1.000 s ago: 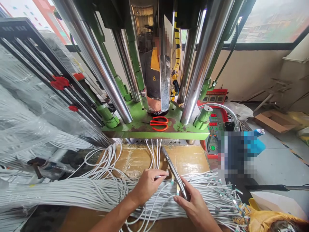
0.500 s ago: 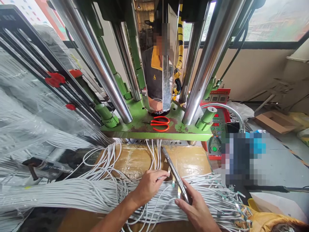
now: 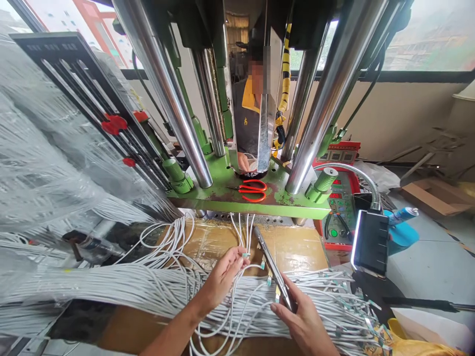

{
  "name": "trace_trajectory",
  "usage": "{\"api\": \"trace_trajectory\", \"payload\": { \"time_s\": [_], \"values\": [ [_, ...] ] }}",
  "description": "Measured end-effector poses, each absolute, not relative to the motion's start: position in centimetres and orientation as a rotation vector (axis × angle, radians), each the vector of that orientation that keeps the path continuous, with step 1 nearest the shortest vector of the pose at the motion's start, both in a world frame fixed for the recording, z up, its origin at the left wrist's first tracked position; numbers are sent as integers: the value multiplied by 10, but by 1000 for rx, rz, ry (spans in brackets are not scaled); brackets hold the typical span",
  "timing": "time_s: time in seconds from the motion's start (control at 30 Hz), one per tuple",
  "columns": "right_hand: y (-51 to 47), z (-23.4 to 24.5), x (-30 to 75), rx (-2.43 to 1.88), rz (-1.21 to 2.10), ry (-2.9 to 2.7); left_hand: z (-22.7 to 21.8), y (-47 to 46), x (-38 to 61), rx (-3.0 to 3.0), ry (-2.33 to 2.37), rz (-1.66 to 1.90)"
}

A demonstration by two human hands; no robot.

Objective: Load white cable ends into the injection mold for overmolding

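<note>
My left hand (image 3: 222,277) has its fingertips closed around a small white cable connector (image 3: 245,255) with a greenish end. In my right hand (image 3: 302,314) is a long, narrow metal bar (image 3: 272,267), held by its near end and slanting up toward the press. Several greenish cable connectors sit along the bar's left side, one of them a teal connector (image 3: 262,265) with its white cable looping away. Thin white cables (image 3: 240,230) come down from under the press plate close to my left fingertips. Beneath both hands lies a thick bundle of white cables (image 3: 156,287).
A green press plate (image 3: 222,202) with steel columns stands ahead, bearing red-handled scissors (image 3: 254,190). A red control panel (image 3: 339,198) and a phone-like device (image 3: 371,242) on a flexible arm are at right. Plastic-wrapped cables (image 3: 55,148) fill the left side.
My left hand has let go of the cable at the bar and moved slightly left and up to another connector. The upper connector on the bar now shows uncovered. The view has shifted left.
</note>
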State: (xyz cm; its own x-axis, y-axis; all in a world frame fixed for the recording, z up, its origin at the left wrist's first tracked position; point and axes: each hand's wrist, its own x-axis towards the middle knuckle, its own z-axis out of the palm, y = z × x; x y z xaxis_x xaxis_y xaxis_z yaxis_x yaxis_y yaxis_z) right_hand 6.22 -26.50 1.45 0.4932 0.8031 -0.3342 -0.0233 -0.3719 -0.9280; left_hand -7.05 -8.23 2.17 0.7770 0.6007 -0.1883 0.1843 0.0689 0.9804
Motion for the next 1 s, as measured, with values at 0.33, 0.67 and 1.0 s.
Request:
{"api": "trace_trajectory", "payload": {
  "time_s": [0.33, 0.67, 1.0],
  "values": [
    [-269, 3, 66, -1782, 1047, -657, 32, -65, -47, 1753, 656, 334],
    [-269, -15, 62, -1782, 987, -623, 13, -56, -35, 2260, 337, 523],
    [-269, -19, 62, -1841, 936, -677, 1, -56, -36, 2213, 325, 528]
  ]
}}
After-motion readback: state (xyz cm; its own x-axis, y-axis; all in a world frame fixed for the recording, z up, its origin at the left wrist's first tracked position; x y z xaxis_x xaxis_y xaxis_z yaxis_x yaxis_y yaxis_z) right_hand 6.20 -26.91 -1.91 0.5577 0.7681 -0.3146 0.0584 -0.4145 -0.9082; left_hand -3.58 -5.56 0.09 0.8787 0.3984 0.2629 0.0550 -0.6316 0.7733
